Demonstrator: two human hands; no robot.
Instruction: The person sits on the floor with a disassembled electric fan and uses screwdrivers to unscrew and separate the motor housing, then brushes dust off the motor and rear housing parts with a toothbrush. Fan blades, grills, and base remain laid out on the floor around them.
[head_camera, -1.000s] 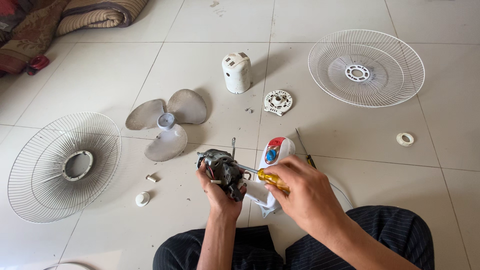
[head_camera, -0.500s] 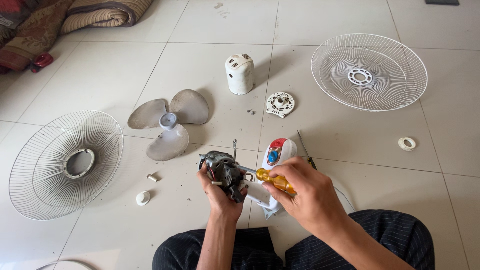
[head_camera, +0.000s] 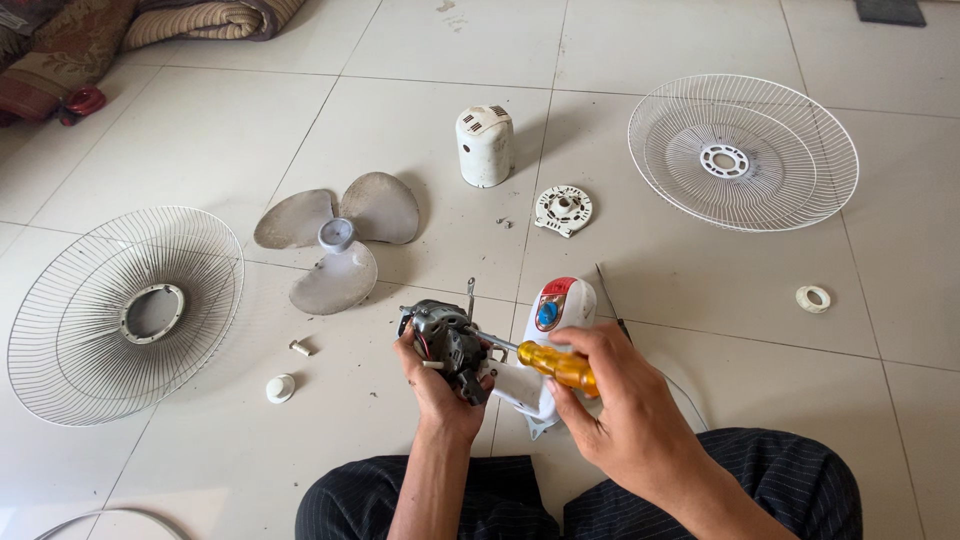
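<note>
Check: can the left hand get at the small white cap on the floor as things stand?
Probably not right away: the left hand is wrapped around the fan motor. The white cap lies on bare tile to its left, nothing between, so freeing the grip would open the way.

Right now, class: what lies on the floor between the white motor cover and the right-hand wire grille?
In the head view, a round white slotted plate lies between the motor cover and the grille.

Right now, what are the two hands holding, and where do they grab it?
Left hand grips the grey metal fan motor from below; right hand holds the screwdriver by its amber plastic handle.
</note>
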